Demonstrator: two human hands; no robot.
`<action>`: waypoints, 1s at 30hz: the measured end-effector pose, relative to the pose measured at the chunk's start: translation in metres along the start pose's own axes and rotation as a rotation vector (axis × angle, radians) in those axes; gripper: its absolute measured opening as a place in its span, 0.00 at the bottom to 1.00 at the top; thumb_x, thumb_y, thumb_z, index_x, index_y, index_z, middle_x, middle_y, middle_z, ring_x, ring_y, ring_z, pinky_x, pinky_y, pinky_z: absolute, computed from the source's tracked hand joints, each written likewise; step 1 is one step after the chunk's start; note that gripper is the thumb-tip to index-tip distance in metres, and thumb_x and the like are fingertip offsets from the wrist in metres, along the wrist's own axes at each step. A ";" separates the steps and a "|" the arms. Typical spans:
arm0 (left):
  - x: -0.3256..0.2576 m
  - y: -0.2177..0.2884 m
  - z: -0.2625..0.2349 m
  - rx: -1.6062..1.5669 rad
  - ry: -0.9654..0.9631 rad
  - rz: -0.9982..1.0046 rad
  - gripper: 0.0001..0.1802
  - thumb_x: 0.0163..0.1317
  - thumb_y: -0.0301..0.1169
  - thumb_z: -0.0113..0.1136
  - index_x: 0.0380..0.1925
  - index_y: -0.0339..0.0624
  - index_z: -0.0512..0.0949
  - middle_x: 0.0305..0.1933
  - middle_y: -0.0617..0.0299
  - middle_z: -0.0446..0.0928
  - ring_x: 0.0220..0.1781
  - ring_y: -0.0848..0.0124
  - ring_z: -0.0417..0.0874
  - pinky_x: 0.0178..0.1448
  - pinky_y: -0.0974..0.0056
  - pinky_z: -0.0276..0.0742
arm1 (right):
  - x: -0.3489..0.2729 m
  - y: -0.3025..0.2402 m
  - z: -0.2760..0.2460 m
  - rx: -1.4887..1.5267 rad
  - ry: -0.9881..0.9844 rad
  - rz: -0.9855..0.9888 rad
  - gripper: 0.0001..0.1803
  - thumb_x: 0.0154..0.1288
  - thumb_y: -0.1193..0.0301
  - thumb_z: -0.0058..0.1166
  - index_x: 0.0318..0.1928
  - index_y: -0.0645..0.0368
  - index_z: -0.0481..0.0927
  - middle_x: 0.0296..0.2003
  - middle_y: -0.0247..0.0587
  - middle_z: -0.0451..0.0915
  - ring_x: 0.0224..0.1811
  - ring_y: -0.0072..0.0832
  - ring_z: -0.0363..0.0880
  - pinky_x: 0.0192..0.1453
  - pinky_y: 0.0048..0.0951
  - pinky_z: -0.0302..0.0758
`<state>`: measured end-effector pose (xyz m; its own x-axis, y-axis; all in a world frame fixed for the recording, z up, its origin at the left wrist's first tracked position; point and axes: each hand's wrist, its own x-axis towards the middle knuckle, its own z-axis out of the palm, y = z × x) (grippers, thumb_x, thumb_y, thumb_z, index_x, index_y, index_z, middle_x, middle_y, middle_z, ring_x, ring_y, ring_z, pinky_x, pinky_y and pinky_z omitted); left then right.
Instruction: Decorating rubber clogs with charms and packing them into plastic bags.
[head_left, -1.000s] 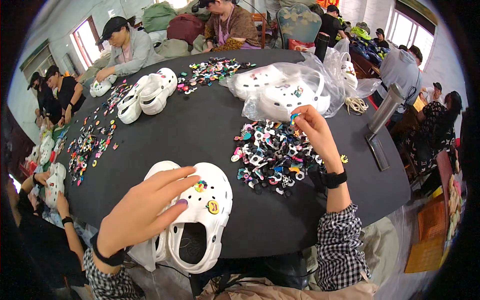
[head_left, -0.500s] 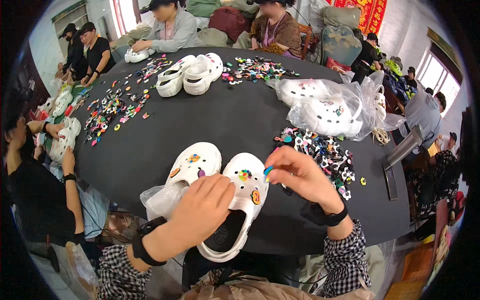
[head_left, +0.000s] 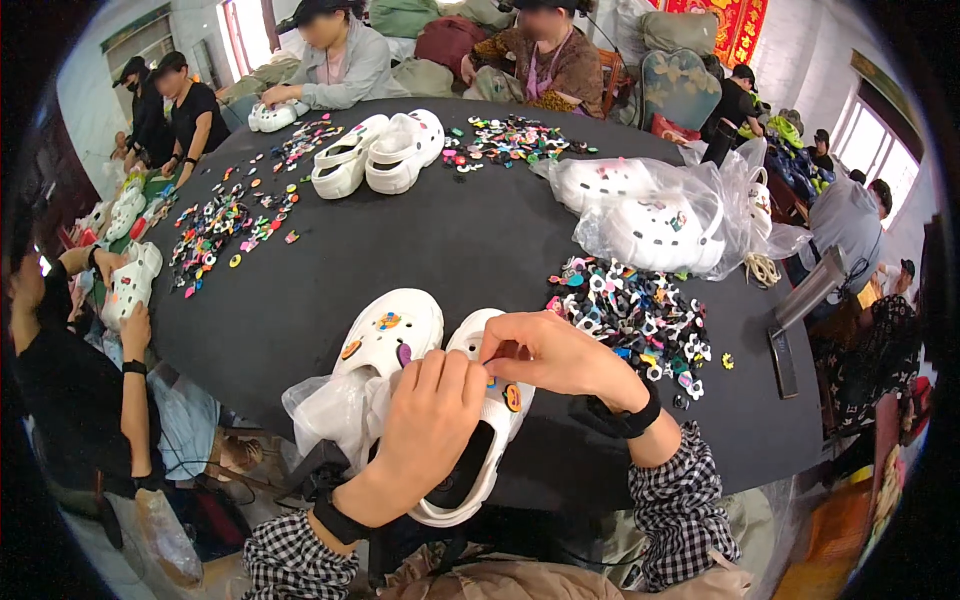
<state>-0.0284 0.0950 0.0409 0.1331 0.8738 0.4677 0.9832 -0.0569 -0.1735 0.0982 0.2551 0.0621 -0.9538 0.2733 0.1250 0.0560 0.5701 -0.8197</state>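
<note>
Both hands meet over a white clog point(head_left: 478, 455) at the black table's point(head_left: 440, 250) near edge: left hand point(head_left: 432, 415) gripping it, right hand point(head_left: 550, 355) pinching a charm (barely visible) against its top.

A pair of clogs point(head_left: 430, 370) lies at the near edge of the counter point(head_left: 470, 250), side by side. The left hand point(head_left: 430, 420) rests on the right clog, and the right hand point(head_left: 545, 355) touches its front from the right. A heap of charms point(head_left: 640, 315) lies just right of the hands. Behind that heap sits a bag of clogs point(head_left: 650, 215). Another pair of clogs point(head_left: 380, 155) lies at the far side, with scattered charms point(head_left: 225, 225) to the left.
</note>
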 end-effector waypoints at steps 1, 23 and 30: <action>0.000 -0.001 0.000 -0.002 0.010 -0.022 0.11 0.50 0.29 0.62 0.35 0.42 0.74 0.36 0.60 0.71 0.43 0.65 0.75 0.46 0.62 0.72 | 0.001 0.001 0.002 -0.015 0.009 -0.046 0.07 0.60 0.75 0.59 0.38 0.64 0.80 0.31 0.46 0.82 0.33 0.33 0.83 0.39 0.32 0.79; 0.000 0.001 -0.003 -0.108 0.007 -0.072 0.11 0.51 0.27 0.60 0.36 0.40 0.75 0.38 0.58 0.72 0.45 0.61 0.75 0.48 0.57 0.70 | 0.002 0.016 0.006 0.103 -0.004 -0.123 0.06 0.60 0.74 0.62 0.36 0.63 0.80 0.34 0.42 0.77 0.33 0.31 0.79 0.38 0.32 0.75; -0.001 0.003 -0.004 -0.113 0.022 -0.032 0.14 0.50 0.27 0.60 0.39 0.35 0.79 0.40 0.58 0.74 0.47 0.60 0.77 0.51 0.57 0.72 | 0.003 0.018 -0.001 0.049 -0.039 -0.132 0.07 0.59 0.73 0.63 0.35 0.63 0.79 0.36 0.43 0.77 0.35 0.34 0.80 0.40 0.34 0.76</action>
<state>-0.0254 0.0920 0.0432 0.1030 0.8654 0.4903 0.9946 -0.0846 -0.0596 0.0970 0.2665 0.0479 -0.9626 0.1677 0.2126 -0.0843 0.5605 -0.8239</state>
